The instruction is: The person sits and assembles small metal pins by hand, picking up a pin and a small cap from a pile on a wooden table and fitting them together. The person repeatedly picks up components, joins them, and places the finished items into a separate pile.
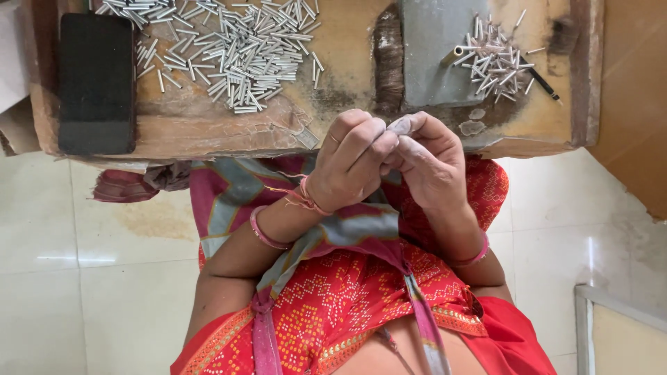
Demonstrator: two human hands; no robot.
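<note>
We look down on a worn wooden tabletop point(347, 48), stained and chipped along its near edge, set over a pale tiled floor point(104, 278). A grey stone slab point(434, 62) lies on the wood toward the right.

Our left hand point(351, 163) and right hand point(431, 163) meet just in front of the tabletop's near edge, above the lap. The fingers point(372, 135) of the left hand are curled in close, and the right hand's fingertips press against them around a small pale grey piece point(400, 125), pinched between the two hands. We cannot tell which hand bears the grip, nor what the piece is.

A big heap of short silver metal tubes point(229, 48) spreads over the left part of the tabletop, well apart from the hands. A smaller heap of tubes point(495, 62) lies partly on the slab, with a brass-coloured tube point(451, 55) touching its left side and a thin dark pencil-like stick point(545, 85) just to its right. A black phone point(96, 82) lies face up at the far left. Pink bangles point(264, 232) ring the left forearm.
</note>
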